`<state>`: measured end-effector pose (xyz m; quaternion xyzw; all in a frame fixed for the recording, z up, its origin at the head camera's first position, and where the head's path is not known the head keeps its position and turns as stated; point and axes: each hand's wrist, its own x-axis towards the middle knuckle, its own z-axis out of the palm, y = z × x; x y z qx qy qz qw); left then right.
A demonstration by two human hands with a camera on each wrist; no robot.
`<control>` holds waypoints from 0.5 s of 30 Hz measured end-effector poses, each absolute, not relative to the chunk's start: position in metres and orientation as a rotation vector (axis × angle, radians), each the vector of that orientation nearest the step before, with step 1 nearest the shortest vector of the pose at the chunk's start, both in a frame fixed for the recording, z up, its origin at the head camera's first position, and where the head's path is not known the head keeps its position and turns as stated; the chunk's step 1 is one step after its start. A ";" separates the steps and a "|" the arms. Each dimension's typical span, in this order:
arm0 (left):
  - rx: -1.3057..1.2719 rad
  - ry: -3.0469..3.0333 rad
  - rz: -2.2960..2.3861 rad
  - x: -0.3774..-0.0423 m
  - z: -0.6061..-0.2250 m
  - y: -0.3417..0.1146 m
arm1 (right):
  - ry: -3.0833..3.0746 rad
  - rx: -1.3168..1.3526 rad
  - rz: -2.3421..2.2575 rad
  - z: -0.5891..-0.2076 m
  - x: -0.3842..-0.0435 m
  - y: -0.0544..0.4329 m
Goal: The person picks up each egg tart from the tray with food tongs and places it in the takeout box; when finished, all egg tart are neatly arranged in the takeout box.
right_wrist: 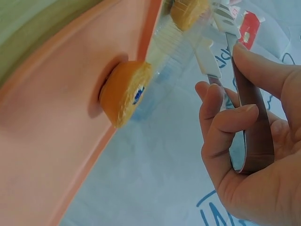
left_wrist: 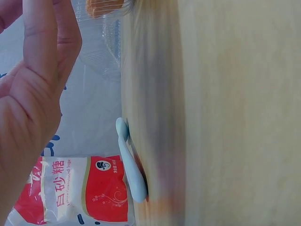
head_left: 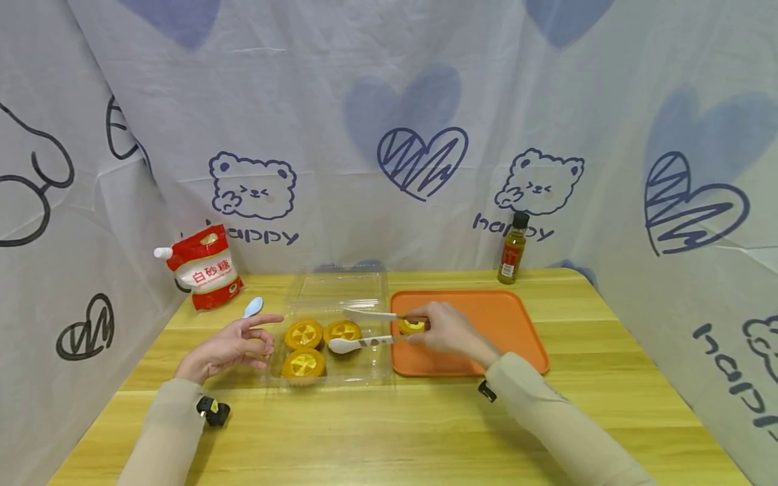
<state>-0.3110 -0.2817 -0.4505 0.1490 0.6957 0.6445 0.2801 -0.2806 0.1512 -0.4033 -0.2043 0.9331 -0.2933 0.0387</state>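
Note:
My right hand (head_left: 448, 331) grips metal tongs (head_left: 345, 346) with white tips, their arms spread apart. Those tips reach left over a clear plastic clamshell box (head_left: 371, 373), on either side of one egg tart (head_left: 342, 331). Two more tarts, one at the back left (head_left: 304, 334) and one at the front left (head_left: 302, 365), sit in the same box. A single tart (right_wrist: 123, 92) stands on the orange tray (head_left: 486, 337), below my right hand. Beside the box's left edge is my left hand (head_left: 234, 344), fingers loosely bent and holding nothing.
Behind my left hand lies a pale blue spoon (head_left: 253, 307), near a red-and-white sugar bag (head_left: 209, 270) with a white spout. An oil bottle (head_left: 512, 253) with a black cap stands at the table's back right. Printed cloth (head_left: 328, 202) encloses the table's back and sides.

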 end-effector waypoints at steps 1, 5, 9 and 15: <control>0.401 1.864 1.728 -0.311 -0.451 -0.282 | 2.865 -0.617 -0.890 -0.403 -0.281 0.152; 0.398 1.873 1.722 -0.311 -0.450 -0.282 | 2.869 -0.612 -0.869 -0.401 -0.282 0.154; 0.394 1.879 1.717 -0.312 -0.450 -0.282 | 2.896 -0.617 -0.850 -0.401 -0.281 0.152; 0.408 1.886 1.710 -0.312 -0.451 -0.283 | 2.941 -0.636 -0.830 -0.407 -0.279 0.148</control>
